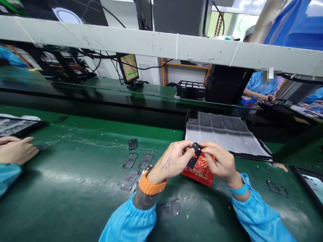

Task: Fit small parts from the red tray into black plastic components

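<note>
My one view looks from the head, forward and down. The bench (202, 222) lies close at six o'clock.

Showing no readable words, labels, brands, numbers or signs; on the monitor (128, 64), displaying just a green patch (132, 73), too small for reading.

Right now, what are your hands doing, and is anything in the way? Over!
Left hand holding black plate. Right hand at plate's upper edge. Red tray partly hidden behind them.
</note>
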A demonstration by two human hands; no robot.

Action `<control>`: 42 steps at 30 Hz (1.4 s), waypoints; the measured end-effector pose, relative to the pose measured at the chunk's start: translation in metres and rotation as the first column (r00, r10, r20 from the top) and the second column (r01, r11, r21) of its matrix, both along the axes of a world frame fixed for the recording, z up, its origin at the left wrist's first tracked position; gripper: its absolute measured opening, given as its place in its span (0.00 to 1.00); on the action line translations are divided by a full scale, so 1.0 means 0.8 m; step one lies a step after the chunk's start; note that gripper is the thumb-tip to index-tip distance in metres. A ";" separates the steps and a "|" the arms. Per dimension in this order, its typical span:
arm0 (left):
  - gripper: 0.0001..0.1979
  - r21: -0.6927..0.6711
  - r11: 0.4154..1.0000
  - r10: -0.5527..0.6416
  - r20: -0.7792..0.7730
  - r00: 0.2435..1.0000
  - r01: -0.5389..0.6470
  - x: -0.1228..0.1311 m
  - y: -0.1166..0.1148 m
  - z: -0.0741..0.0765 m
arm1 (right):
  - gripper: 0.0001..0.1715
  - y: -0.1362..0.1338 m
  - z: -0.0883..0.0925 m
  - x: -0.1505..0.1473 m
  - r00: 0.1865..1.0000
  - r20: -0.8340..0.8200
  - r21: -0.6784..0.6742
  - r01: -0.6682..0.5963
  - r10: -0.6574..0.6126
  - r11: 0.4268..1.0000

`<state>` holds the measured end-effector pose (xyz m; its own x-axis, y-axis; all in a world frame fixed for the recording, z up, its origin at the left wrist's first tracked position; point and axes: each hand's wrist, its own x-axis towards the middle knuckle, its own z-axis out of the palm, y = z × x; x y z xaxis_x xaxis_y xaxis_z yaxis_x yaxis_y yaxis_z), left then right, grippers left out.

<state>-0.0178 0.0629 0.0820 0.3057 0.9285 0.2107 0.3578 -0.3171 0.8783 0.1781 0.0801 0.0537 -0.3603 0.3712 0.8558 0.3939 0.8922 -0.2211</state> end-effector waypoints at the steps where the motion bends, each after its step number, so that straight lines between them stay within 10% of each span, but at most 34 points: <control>1: 0.11 0.022 0.999 0.046 -0.040 0.998 -0.046 -0.004 0.002 0.001 | 0.11 0.001 0.002 0.003 1.000 0.000 -0.046 0.005 -0.005 0.999; 9: 0.10 0.002 0.992 0.126 -0.056 0.990 -0.126 -0.021 0.006 0.006 | 0.13 0.011 -0.008 0.005 0.937 0.344 -0.558 0.156 0.056 0.815; 19: 0.08 0.163 0.987 0.003 -0.086 0.996 0.011 0.007 0.003 -0.006 | 0.13 -0.004 0.005 0.004 0.986 -0.149 -0.749 -0.158 0.069 0.644; 26: 0.09 -0.158 0.982 -0.051 0.305 0.951 0.103 0.009 0.004 -0.007 | 0.10 -0.009 0.010 0.001 0.988 -0.150 -0.715 -0.093 -0.023 0.693; 42: 0.14 -0.247 0.968 0.053 0.388 0.920 0.048 0.016 0.006 -0.011 | 0.09 -0.014 0.013 -0.001 0.994 -0.099 -0.685 -0.033 -0.048 0.727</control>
<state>-0.0054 0.0680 0.0735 0.2442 0.9667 0.0765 -0.0268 -0.0722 0.9970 0.1775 0.0691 0.0639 -0.2805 0.8732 0.3985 0.3389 0.4785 -0.8100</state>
